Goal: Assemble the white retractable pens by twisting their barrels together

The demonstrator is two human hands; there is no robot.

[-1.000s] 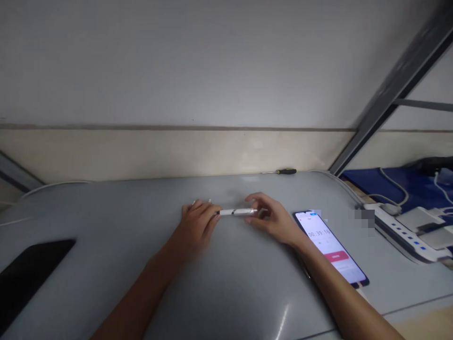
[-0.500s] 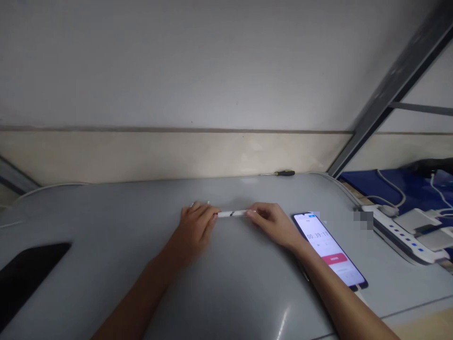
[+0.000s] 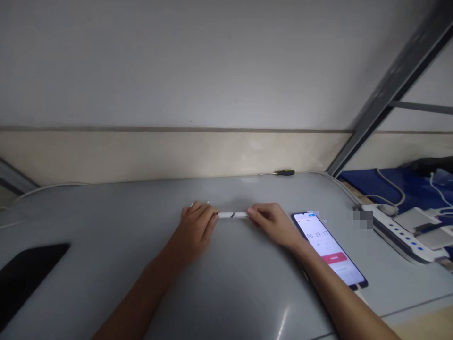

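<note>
Held level between both hands is a slim white pen-like rod (image 3: 226,215) with a dark slanted mark near its middle. The fingers of my left hand (image 3: 198,221) are wrapped round its left end, and small white bits show just beyond the knuckles; I cannot make out what they are. My right hand (image 3: 271,222) pinches the right end between thumb and fingers, covering its tip. Both hands are close to the grey table top (image 3: 226,274).
Beside my right forearm lies a lit phone (image 3: 329,250) showing a timer. A screwdriver (image 3: 285,173) rests by the wall. At right is a white power strip (image 3: 403,236) with plugs and cables; at left, a black flat object (image 3: 31,271).
The dark mark on the white rod looks slightly different, as if the rod has turned a little. Both hands keep their grip and have hardly moved.
</note>
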